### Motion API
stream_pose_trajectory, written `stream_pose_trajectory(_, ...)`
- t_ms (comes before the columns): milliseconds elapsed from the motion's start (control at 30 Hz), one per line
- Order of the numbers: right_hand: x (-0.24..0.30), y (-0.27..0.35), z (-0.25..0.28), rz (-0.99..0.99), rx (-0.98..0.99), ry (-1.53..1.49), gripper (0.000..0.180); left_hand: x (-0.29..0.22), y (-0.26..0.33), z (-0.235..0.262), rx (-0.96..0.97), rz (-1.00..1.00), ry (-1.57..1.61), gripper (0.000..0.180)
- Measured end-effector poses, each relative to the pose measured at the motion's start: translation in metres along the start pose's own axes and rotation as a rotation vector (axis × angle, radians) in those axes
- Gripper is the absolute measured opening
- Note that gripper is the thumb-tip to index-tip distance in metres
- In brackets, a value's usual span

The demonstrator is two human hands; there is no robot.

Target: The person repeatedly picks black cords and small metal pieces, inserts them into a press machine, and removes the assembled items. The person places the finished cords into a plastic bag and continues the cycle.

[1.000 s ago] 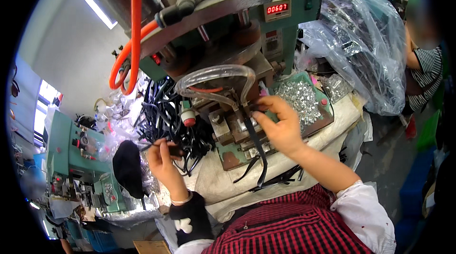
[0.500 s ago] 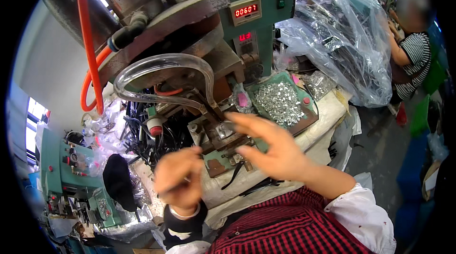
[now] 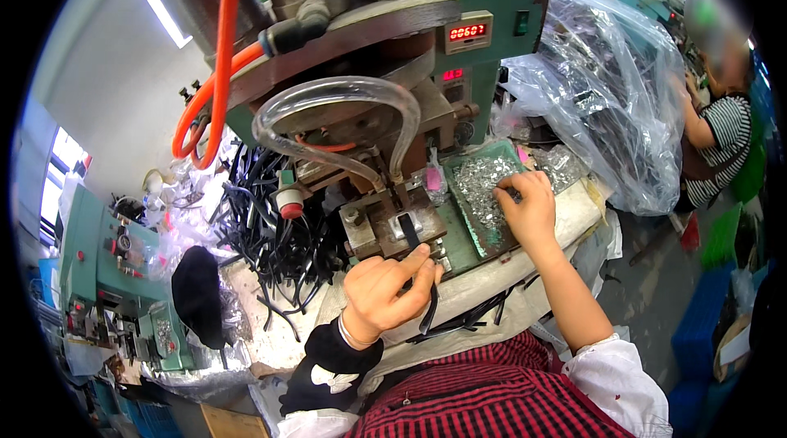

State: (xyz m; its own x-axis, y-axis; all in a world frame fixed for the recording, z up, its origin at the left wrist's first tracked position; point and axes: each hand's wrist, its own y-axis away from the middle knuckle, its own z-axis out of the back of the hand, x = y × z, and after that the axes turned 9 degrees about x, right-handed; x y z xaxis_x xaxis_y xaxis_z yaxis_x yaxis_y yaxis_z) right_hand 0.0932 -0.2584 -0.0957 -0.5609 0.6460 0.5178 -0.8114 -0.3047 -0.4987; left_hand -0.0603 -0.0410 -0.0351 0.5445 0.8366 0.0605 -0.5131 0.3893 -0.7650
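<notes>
My left hand (image 3: 379, 292) is closed in front of the press's metal die block (image 3: 381, 221). Its thumb and forefinger pinch a black strap (image 3: 408, 229), which lies over the bright slot of the block and hangs out below the fingers. Over the green tray (image 3: 485, 251) on the right, my right hand (image 3: 529, 207) has its fingertips pressed together among small shiny metal pieces (image 3: 484, 180). What those fingertips hold, if anything, is too small to make out.
A clear hose (image 3: 336, 90) loops above the die. A red-capped button (image 3: 290, 204) stands left of it, beside a heap of black straps (image 3: 275, 262). Behind the tray lies a large clear plastic bag (image 3: 602, 94). Another person (image 3: 717, 118) is at the far right.
My right hand has gone from the die to the metal pieces in the tray. My left hand has moved right to the die's front. A black strap now lies across the slot.
</notes>
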Motion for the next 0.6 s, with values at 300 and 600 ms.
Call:
stream_pose_trajectory(300,0.006,0.005,-0.038,0.323,0.145,0.21,0.007,-0.012,0.014,0.005,0.013,0.162,0.161,0.025)
stream_pose_trajectory(600,-0.015,0.013,-0.009,0.071,0.169,-0.165,0.014,0.021,0.152,0.142,0.265,0.711,-0.464,0.021)
